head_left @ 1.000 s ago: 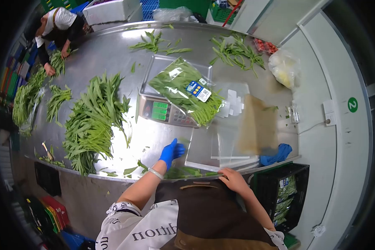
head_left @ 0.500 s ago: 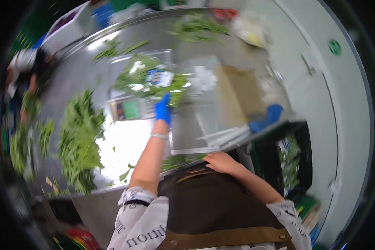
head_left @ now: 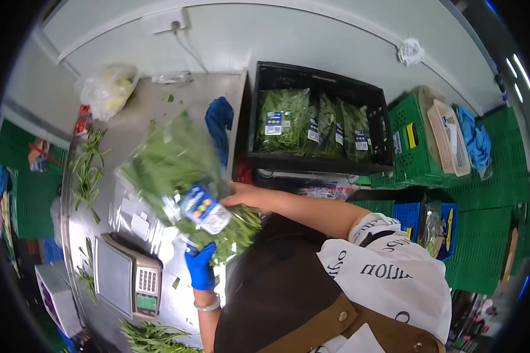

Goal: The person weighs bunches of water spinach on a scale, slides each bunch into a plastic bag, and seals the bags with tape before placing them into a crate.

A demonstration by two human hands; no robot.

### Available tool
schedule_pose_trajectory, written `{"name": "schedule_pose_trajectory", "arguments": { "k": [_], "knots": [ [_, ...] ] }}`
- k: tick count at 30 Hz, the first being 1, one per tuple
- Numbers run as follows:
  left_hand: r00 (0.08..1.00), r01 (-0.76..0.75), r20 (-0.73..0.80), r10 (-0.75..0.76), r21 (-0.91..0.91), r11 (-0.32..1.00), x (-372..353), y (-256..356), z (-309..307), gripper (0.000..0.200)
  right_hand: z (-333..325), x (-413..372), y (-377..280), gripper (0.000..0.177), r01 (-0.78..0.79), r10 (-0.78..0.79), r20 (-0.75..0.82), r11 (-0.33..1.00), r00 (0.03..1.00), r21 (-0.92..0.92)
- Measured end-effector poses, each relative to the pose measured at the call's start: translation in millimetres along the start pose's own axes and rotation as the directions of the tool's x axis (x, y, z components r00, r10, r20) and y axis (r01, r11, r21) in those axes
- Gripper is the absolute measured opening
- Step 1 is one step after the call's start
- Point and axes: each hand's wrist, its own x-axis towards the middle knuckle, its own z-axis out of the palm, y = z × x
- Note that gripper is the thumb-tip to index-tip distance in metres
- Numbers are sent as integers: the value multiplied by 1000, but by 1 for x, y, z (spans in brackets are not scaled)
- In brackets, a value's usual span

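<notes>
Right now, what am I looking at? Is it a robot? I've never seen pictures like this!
No robot here, just a person. A camera on their head looks forward and down, so every picture shows what is in front of them. The left hand wears a blue glove; the right hand has none. Together they hold a clear bag of leafy greens with a blue and white label. On the metal table are a weighing scale, loose greens and a see-through bag of something pale. Beside the table, a black crate holds more labelled bags.
</notes>
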Motion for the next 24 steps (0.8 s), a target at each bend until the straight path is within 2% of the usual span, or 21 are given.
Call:
{"name": "schedule_pose_trajectory", "arguments": {
  "k": [3, 5, 6, 7, 9, 10, 11, 12, 15, 16, 17, 18, 21, 22, 24],
  "knots": [
    [974, 27, 215, -65, 175, 984, 31, 13, 67, 46, -45, -51, -20, 59, 138, -104, -226, 980, 969, 142],
    [947, 18, 307, -94, 241, 970, 44, 18, 101, 55, -92, -81, -22, 58, 222, -131, -359, 949, 924, 223],
    [914, -87, 405, -23, 249, 965, 57, 10, 107, 60, -129, -95, -17, 56, 245, -157, -455, 959, 877, 143],
    [909, -115, 417, 15, 214, 970, 61, 15, 122, 54, -163, -108, -16, 54, 259, -187, -543, 964, 819, 59],
    [903, -10, 427, -50, 137, 991, 71, 20, 137, 46, -175, -138, -57, 52, 331, -207, -619, 939, 757, 92],
    [930, -9, 366, -47, 150, 989, 76, 12, 137, 38, -189, -145, -64, 50, 370, -184, -566, 899, 804, 233],
    [943, 18, 325, -76, 177, 984, 80, 4, 136, 38, -204, -151, -69, 47, 391, -170, -505, 842, 846, 372],
    [954, 49, 282, -106, 203, 978, 82, -4, 134, 39, -237, -150, -61, 43, 377, -167, -475, 839, 864, 391],
    [965, 143, 192, -181, 195, 970, 84, -28, 122, 37, -319, -130, -25, 38, 228, -34, -659, 950, 751, 212],
    [967, 164, 165, -194, 177, 971, 84, -41, 113, 36, -342, -122, -10, 37, -12, 26, -691, 1000, 723, 24],
    [968, 184, 142, -207, 161, 970, 84, -53, 105, 36, -364, -114, 5, 37, -257, 67, -731, 954, 679, -151],
    [977, 152, 114, -178, 206, 967, 82, -60, 97, 35, -372, -112, 7, 37, -485, 86, -776, 822, 624, -299],
    [985, 154, 23, -172, 332, 930, 76, -67, 69, 35, -368, -116, -7, 40, -561, -117, -827, 682, 550, -470],
    [984, 175, -22, -175, 248, 953, 69, -66, 65, 35, -356, -119, -17, 50, -716, -327, -803, 366, 499, -594],
    [971, 226, -117, -206, 195, 954, 63, -69, 55, 32, -324, -123, -40, 63, -569, -676, -531, 196, 512, -798]
  ]
}}
